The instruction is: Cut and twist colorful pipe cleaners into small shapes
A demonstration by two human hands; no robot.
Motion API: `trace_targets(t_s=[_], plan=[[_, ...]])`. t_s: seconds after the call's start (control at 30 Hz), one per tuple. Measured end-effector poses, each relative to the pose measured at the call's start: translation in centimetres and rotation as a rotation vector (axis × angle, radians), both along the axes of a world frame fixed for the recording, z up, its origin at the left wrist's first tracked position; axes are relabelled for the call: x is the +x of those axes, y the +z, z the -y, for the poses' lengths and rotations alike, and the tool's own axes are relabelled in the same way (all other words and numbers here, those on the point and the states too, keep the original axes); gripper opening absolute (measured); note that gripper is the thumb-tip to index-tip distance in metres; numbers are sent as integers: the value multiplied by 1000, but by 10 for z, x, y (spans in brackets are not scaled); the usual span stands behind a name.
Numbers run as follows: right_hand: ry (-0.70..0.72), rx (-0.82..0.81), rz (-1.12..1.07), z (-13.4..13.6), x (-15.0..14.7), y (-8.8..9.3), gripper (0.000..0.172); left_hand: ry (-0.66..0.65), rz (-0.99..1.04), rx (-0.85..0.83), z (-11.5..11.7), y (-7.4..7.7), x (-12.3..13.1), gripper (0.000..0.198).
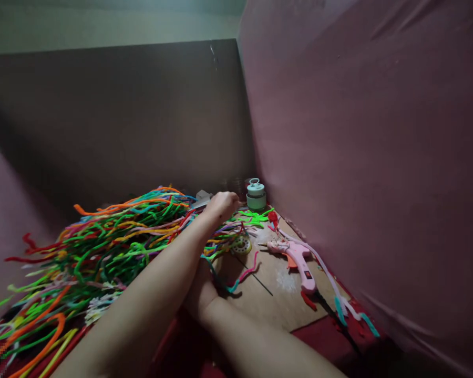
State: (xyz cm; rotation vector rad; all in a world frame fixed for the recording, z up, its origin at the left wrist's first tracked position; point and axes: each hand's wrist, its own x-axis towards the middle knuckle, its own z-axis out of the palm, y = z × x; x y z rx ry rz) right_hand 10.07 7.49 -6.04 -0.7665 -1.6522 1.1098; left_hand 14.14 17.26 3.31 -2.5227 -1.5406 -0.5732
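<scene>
My left hand reaches forward over a big heap of coloured pipe cleaners. Its fingers are curled down at the heap's far edge, close to a small green round container. What they hold, if anything, is hidden. My right hand rests low on the wooden board, tucked under my left forearm, so its fingers do not show. A teal and pink pipe cleaner lies just beside it.
A pink glue gun lies on the board to the right, with its cord trailing toward me. A small round yellowish disc sits by the heap. A brown board stands behind, and pink cloth walls the right side.
</scene>
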Motion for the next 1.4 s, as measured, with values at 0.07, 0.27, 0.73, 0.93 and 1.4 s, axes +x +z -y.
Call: trace_targets(t_s=[0.07, 0.27, 0.73, 0.93, 1.4], plan=[[-14, -33, -17, 7, 0, -1, 12, 30, 62, 31, 15, 14, -17, 30], [-63, -242, -302, 20, 12, 0, 23, 35, 588, -15, 96, 42, -100, 30], [-30, -38, -89, 34, 16, 2, 19, 216, 785, -415, 156, -30, -228, 32], [-33, 138, 101, 41, 15, 1, 19, 147, 447, -383, 155, -45, -223, 22], [108, 395, 468, 60, 7, -7, 14, 471, 478, 5, 150, -49, -237, 36]])
